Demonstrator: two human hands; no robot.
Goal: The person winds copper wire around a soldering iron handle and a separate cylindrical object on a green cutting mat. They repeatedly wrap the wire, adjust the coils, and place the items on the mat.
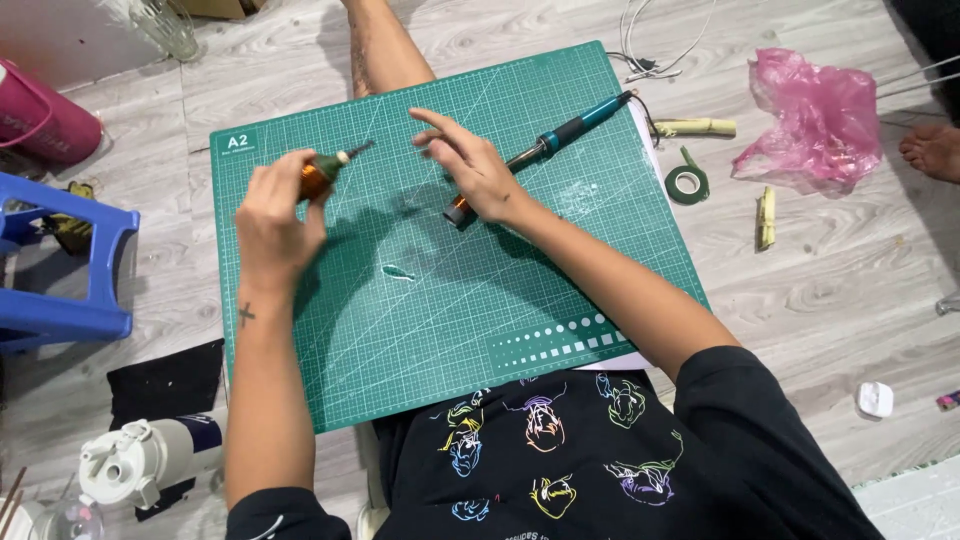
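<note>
Near the far-left corner of the green cutting mat (420,330), the left hand (270,225) is closed round a small orange, green-wrapped piece (320,177) with a thin stem, tip pointing toward the mat's middle, lifted just off the surface (likely so the tip stays free to work on). Right hand (470,165) hovers at mat centre, fingers loosely spread, gripping nothing; palm lies over the lower end of a teal-handled soldering iron (545,143). The iron lies diagonally, handle toward the far-right corner, cord running off that edge. A small pale scrap (397,272) sits alone mid-mat. Off the right edge, on the wood floor (840,290): green tape roll (687,182), two bamboo-like pieces (697,127), pink plastic bag (815,118). Blue stool (70,270) beyond left edge.
</note>
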